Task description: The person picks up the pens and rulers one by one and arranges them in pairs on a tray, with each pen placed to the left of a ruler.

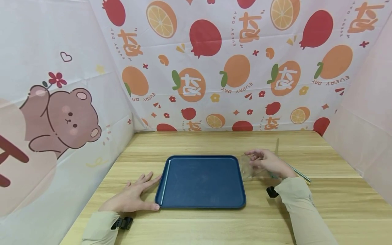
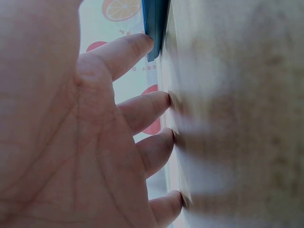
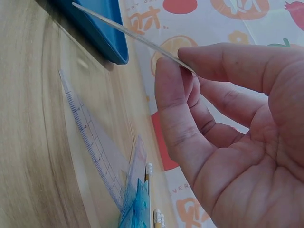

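A dark blue tray (image 1: 202,182) lies flat on the wooden table. Along its left side, inside the rim, sits one pencil (image 1: 165,182). My left hand (image 1: 134,197) rests beside the tray with fingers spread, thumb and index finger at its left edge; other fingertips touch the table in the left wrist view. Just past the tray's right edge, my right hand (image 1: 269,163) pinches a thin, clear, flat plastic piece (image 1: 246,167) between thumb and fingers. The right wrist view shows this clear piece (image 3: 128,32) nearly edge-on, so its exact kind is unclear.
Under my right hand lie a clear set square (image 3: 92,137) with printed scales, a blue see-through plastic piece (image 3: 135,209) and several pencils (image 1: 301,173). A narrow clear strip (image 1: 277,146) lies behind the hand. Printed cloth (image 1: 205,37) hangs at the back and sides.
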A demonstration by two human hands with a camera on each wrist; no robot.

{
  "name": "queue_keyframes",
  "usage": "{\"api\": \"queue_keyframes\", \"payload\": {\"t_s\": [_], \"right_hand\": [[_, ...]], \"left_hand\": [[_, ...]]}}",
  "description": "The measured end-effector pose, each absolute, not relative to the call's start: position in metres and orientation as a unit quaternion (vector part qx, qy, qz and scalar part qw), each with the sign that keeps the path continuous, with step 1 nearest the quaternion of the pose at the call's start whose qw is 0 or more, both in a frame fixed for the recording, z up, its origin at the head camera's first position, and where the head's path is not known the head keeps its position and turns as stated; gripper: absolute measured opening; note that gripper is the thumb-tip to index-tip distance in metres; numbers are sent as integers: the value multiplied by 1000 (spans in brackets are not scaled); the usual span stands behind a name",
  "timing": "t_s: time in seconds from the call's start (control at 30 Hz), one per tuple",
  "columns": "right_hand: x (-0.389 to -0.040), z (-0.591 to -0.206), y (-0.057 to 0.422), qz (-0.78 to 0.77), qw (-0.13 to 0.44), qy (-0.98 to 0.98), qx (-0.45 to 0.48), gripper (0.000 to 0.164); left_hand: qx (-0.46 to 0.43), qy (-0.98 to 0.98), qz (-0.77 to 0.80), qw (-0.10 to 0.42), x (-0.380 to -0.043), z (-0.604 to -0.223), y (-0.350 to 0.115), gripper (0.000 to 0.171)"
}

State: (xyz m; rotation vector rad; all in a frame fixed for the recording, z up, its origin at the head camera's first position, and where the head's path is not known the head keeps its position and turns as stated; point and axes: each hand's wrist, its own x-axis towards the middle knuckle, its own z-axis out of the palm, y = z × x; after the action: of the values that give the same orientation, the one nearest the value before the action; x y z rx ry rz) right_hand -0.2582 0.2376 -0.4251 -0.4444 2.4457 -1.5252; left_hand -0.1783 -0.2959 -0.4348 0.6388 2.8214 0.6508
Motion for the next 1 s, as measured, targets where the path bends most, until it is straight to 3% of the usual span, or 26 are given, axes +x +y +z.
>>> {"api": "queue_keyframes", "payload": {"t_s": [0.23,0.57,1.0], "right_hand": [[-259,-424,241,-537,111,823,-149,48],[-261,-430,237,-545,120,818,-138,48],[-265,-430,239,-554,128,812,-131,49]], "left_hand": [[207,945,235,97,-182,-437,-296,107],[229,937,254,63,-183,-448,-304,102],[208,947,230,88,-181,-435,-293,108]]}}
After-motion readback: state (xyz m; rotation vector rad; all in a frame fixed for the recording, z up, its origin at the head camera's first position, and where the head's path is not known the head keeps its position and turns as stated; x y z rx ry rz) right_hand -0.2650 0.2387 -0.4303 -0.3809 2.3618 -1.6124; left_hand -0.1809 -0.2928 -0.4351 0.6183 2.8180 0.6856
